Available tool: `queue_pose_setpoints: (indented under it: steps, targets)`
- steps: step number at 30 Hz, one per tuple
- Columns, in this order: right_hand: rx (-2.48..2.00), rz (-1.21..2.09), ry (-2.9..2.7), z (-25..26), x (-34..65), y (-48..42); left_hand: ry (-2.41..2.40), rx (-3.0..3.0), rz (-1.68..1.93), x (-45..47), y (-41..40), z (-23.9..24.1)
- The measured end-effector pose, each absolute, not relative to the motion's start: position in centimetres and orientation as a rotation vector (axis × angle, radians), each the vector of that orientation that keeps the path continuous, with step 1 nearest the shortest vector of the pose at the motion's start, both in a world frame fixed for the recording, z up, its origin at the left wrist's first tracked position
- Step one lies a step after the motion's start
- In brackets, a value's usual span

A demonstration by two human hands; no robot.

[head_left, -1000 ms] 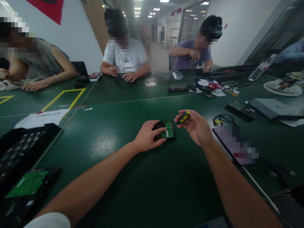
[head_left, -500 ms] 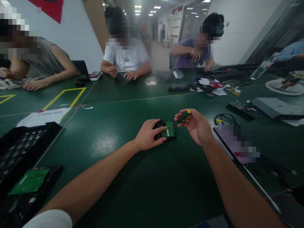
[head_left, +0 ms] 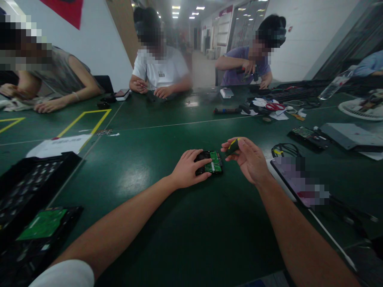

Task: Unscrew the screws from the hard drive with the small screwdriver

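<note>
On the green table lies a hard drive [head_left: 214, 162] with a green circuit board facing up. My left hand [head_left: 190, 169] rests over its left part, thumb along the near edge and fingers across the top and far side, gripping it. Just right of the drive, my right hand [head_left: 249, 159] is raised with its fingers closed around a screwdriver [head_left: 232, 147]. Its dark handle has yellow parts. The shaft and tip of the screwdriver cannot be made out.
At the left stand a black tray [head_left: 38, 175] and another hard drive [head_left: 44, 225]. A phone [head_left: 295, 179], cables [head_left: 285, 150], a third drive [head_left: 309, 137] and a grey metal case [head_left: 347, 135] lie to the right. Several people sit across the table.
The screwdriver handle has turned slightly in my right hand. My left hand stays on the hard drive. The whole view has shifted a little.
</note>
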State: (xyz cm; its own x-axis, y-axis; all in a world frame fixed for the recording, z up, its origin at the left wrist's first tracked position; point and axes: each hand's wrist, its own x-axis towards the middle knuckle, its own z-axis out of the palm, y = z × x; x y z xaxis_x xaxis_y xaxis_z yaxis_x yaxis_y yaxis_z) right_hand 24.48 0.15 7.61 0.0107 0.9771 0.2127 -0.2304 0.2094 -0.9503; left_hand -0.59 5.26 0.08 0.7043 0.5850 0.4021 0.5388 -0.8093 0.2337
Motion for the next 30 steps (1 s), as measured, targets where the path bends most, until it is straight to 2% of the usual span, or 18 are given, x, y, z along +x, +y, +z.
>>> queue_pose_setpoints:
  steps: [14,24,30]
  targets:
    - [-0.911,1.068,-1.145,7.65,24.36,-0.02,0.939,2.805,0.708,-0.58,5.35,-0.01]
    - [-0.833,1.185,-1.075,7.14,24.65,0.46,0.931,2.817,0.711,-0.58,5.26,0.08]
    - [-0.890,1.110,-1.112,7.28,24.71,0.48,0.927,2.807,0.723,-0.57,5.14,0.21]
